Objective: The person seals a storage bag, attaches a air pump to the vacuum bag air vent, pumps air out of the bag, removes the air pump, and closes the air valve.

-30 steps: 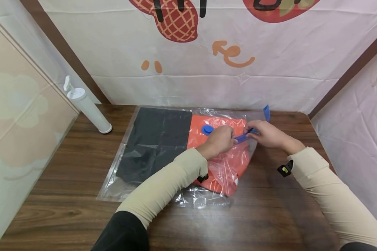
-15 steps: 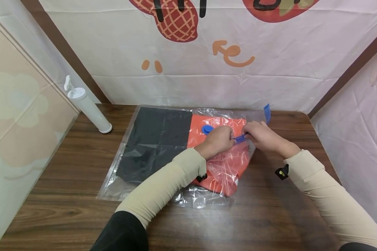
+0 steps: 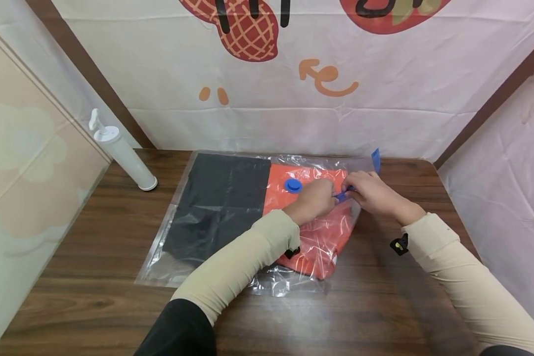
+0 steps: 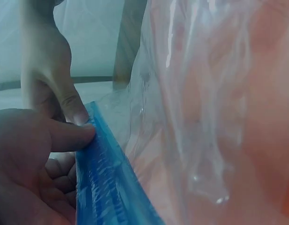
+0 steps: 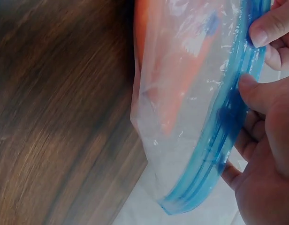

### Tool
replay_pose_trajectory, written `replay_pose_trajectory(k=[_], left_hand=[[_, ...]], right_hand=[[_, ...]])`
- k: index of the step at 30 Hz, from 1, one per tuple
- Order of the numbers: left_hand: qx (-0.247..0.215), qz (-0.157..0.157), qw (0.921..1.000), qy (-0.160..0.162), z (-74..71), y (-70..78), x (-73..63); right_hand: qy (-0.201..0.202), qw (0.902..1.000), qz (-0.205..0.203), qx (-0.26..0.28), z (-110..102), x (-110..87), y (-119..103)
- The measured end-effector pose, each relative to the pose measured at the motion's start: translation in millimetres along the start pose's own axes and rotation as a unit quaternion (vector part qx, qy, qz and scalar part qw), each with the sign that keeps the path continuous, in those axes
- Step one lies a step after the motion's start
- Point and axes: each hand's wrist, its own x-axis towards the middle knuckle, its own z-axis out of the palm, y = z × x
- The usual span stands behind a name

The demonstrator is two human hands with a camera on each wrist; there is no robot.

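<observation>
A clear vacuum storage bag (image 3: 285, 287) lies on the wooden table, with dark grey cloth (image 3: 218, 207) and orange cloth (image 3: 278, 190) inside. Its blue round valve (image 3: 292, 186) sits on the orange side. Along the bag's right end runs a blue zip strip (image 5: 215, 136), lifted towards the hands. My left hand (image 3: 315, 199) pinches the strip between thumb and fingers. Right beside it, my right hand (image 3: 371, 194) pinches the same strip. In the left wrist view the left thumb (image 4: 72, 136) presses on the strip's face, close to the right hand (image 4: 48, 65).
A white hand pump (image 3: 126, 157) stands at the table's back left. Printed fabric (image 3: 267, 123) hangs directly behind the table, and more cloth walls close in both sides. The strip's blue end (image 3: 376, 159) sticks up near the back edge.
My right hand has moved left along the blue strip. My left hand has slid slightly right, so the two are now closer together. The bag stays in place.
</observation>
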Motion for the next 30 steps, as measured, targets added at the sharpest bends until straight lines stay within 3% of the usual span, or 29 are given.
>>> replay_pose_trajectory(k=[10, 26, 30], left_hand=[[-0.019, 0.002, 0.9998, -0.003, 0.4, -4.0, -0.6], [-0.015, -0.003, 0.9998, -0.014, -1.2, -4.4, -2.4], [-0.019, -0.009, 0.9997, -0.014, -0.8, -5.2, -2.1]], right_hand=[[0.002, 0.9992, -0.012, -0.039, 10, -1.9, -1], [0.061, 0.9962, -0.042, -0.045, 12, -5.3, 10], [0.062, 0.9968, -0.034, -0.037, 10, -5.3, 14]])
